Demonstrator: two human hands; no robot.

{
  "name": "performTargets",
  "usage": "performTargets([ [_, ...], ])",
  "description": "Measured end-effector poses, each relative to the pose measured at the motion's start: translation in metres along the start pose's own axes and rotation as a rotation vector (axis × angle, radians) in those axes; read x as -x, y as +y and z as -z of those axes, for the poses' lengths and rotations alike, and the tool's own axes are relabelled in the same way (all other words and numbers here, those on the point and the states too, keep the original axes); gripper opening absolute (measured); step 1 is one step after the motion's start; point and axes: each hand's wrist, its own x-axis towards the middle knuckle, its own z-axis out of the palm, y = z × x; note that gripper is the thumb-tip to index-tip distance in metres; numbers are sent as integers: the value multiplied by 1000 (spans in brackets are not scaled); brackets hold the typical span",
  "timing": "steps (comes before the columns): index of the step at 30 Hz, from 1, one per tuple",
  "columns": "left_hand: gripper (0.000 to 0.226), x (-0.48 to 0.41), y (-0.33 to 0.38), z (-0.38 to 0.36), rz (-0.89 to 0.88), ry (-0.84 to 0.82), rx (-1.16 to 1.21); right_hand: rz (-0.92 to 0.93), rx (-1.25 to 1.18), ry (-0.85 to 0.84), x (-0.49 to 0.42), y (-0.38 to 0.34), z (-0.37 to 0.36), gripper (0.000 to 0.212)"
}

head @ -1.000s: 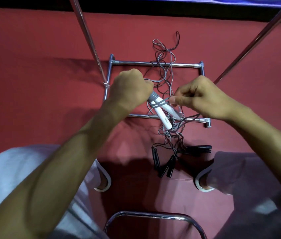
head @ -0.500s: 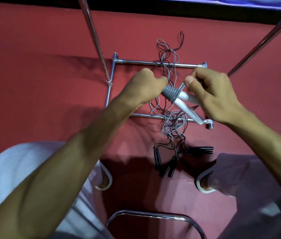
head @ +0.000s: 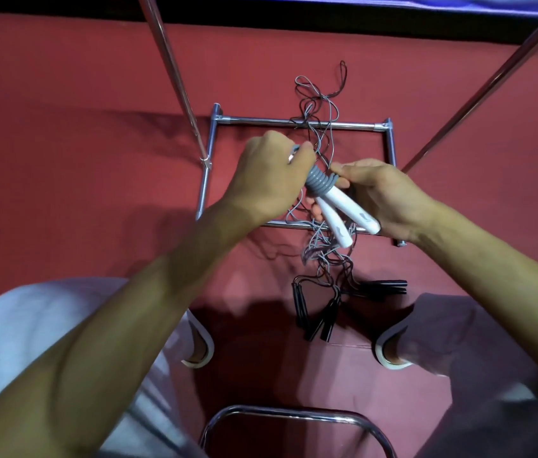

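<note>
Nearest the camera, a curved chrome tube (head: 294, 413) runs between the seated person's pale-trousered knees (head: 29, 325). Just beyond, several black skipping-rope handles (head: 320, 319) lie bunched on the red carpet (head: 79, 160), their cords feeding into a knot of tangled cords (head: 320, 252). Above that tangle, held off the floor at the centre, are two white skipping-rope handles (head: 350, 206), side by side, with a grey cord coil (head: 322, 181) wound round their far ends. The right hand (head: 389, 196) grasps the white pair, with its thumb on the coil. The left hand (head: 270, 180), fingers curled, pinches a strand of grey cord just left of the coil. Beneath and beyond the hands a rectangular steel frame (head: 294, 122) rests on the carpet, with loose cord loops trailing past its far bar. Two slanted steel poles (head: 171, 71) rise at left and right.
</note>
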Motion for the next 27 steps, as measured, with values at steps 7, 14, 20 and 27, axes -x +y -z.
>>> performTargets([
  [7,52,-8,4,5,-142,58,149,143,21,42,-3,-8,3,29],
  [14,51,7,-2,-3,-159,70,118,272,745,129,-6,-5,8,51],
  [20,54,16,2,-17,-132,107,171,447,955,334,-1,-7,15,51],
  [27,59,13,-9,-22,-163,93,80,583,1335,500,1,-10,14,43],
])
